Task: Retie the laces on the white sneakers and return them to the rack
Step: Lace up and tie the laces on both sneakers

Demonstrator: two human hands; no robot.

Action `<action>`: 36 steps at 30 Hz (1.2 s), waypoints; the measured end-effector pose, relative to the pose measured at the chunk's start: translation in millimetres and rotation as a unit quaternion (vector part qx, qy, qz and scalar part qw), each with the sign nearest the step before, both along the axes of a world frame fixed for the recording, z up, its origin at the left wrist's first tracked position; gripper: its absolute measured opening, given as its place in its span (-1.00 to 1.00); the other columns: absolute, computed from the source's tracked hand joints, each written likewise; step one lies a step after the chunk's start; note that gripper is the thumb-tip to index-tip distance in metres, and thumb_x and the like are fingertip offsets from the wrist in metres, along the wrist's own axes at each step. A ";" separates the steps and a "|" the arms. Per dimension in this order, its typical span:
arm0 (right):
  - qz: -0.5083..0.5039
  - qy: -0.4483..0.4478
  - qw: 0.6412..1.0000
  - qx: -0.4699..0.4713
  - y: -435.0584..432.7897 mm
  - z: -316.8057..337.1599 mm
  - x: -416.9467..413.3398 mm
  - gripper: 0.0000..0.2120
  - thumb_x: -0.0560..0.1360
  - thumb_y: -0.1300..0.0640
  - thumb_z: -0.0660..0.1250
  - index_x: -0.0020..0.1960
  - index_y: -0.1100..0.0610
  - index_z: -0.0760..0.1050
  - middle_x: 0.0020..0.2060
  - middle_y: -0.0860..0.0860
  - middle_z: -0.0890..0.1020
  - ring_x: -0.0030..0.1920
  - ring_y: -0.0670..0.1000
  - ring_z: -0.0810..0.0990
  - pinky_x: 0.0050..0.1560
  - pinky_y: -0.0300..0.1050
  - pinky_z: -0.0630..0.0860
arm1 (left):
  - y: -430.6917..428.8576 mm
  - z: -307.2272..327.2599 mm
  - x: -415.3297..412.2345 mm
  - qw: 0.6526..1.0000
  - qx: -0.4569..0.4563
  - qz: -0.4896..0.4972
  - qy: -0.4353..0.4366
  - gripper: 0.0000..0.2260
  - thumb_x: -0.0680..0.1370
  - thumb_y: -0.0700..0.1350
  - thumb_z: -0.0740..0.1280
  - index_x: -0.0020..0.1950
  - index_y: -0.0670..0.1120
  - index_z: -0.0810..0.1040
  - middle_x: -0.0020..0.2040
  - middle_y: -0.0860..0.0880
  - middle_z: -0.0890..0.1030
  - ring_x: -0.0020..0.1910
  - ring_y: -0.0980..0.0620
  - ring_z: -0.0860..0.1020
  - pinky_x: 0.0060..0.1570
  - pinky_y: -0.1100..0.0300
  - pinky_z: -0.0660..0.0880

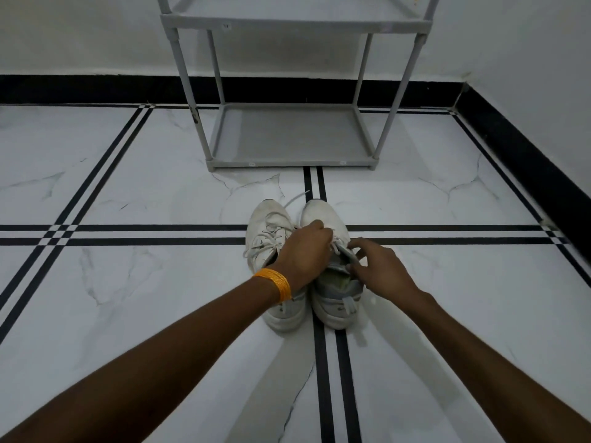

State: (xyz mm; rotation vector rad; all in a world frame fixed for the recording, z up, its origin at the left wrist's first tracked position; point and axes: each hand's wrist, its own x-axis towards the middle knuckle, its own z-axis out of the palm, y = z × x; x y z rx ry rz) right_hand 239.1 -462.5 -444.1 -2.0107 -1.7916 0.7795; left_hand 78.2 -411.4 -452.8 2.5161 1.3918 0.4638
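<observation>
Two white sneakers stand side by side on the floor, toes pointing away from me. The left sneaker [267, 231] has loose laces, one end trailing past its toe. My left hand [303, 251] reaches across onto the right sneaker [323, 212], fingers closed on its laces near the tongue. My right hand [380, 266] pinches the right edge of that shoe's opening. The grey shoe rack [291, 163] stands straight ahead, its bottom shelf bare.
The floor is white marble tile with black double lines. A black skirting runs along the back wall [96, 87] and the right wall [527, 161]. An upper rack shelf [294, 25] spans the top of the view.
</observation>
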 end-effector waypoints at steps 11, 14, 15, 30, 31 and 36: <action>-0.102 0.224 0.969 -0.030 30.1 3.4 -10.5 -0.78 0.50 0.09 0.38 -0.23 0.21 0.54 -0.25 0.12 0.61 -0.25 0.00 0.52 -0.25 -0.14 0.44 | 4.2 -0.5 -10.0 0.996 -0.077 -0.027 0.036 -0.86 0.57 -0.15 0.21 0.01 -0.22 0.45 -0.01 -0.24 0.53 -0.10 -0.21 0.51 -0.18 0.09 0.32; -0.126 0.337 0.931 -0.057 28.7 10.7 -5.4 -0.73 0.59 0.08 0.26 -0.17 0.23 0.57 -0.22 0.10 0.61 -0.27 -0.02 0.49 -0.28 -0.21 0.43 | 2.9 0.0 -9.0 0.994 -0.079 -0.050 0.062 -0.78 0.58 -0.16 0.22 0.17 -0.24 0.39 0.04 -0.26 0.55 -0.07 -0.23 0.54 -0.18 0.08 0.34; -0.128 0.367 0.919 -0.064 26.8 12.2 -3.0 -0.72 0.60 0.09 0.24 -0.14 0.24 0.57 -0.21 0.09 0.64 -0.27 -0.03 0.51 -0.25 -0.20 0.45 | 2.4 0.1 -8.6 0.993 -0.081 -0.053 0.066 -0.75 0.58 -0.16 0.23 0.21 -0.24 0.36 0.04 -0.26 0.55 -0.08 -0.23 0.54 -0.19 0.08 0.35; -0.204 -0.031 0.957 0.203 15.6 10.3 31.4 -0.63 0.48 0.32 0.28 0.24 0.06 0.38 0.05 0.11 0.48 -0.22 0.04 0.49 -0.27 -0.11 0.40 | 3.6 4.4 -11.3 0.990 -0.127 0.042 -0.049 -0.86 0.48 -0.10 0.31 -0.03 -0.13 0.57 -0.14 -0.15 0.64 -0.18 -0.11 0.55 -0.24 0.16 0.40; -0.184 -0.083 0.961 0.189 14.0 8.2 28.2 -0.61 0.48 0.30 0.30 0.26 0.06 0.37 0.14 0.12 0.44 -0.22 0.07 0.50 -0.27 -0.12 0.38 | 4.6 4.4 -11.4 0.991 -0.115 0.049 -0.045 -0.86 0.48 -0.08 0.31 -0.04 -0.11 0.58 -0.16 -0.14 0.64 -0.19 -0.11 0.56 -0.24 0.15 0.42; -0.082 -0.212 0.952 0.205 7.1 15.0 13.8 -0.61 0.43 0.32 0.35 0.24 0.14 0.50 0.28 0.12 0.44 0.05 0.15 0.56 -0.22 -0.05 0.48 | 7.9 4.3 -14.6 0.992 -0.106 0.060 -0.033 -0.87 0.45 -0.03 0.35 -0.15 -0.08 0.59 -0.22 -0.10 0.66 -0.21 -0.09 0.58 -0.26 0.16 0.44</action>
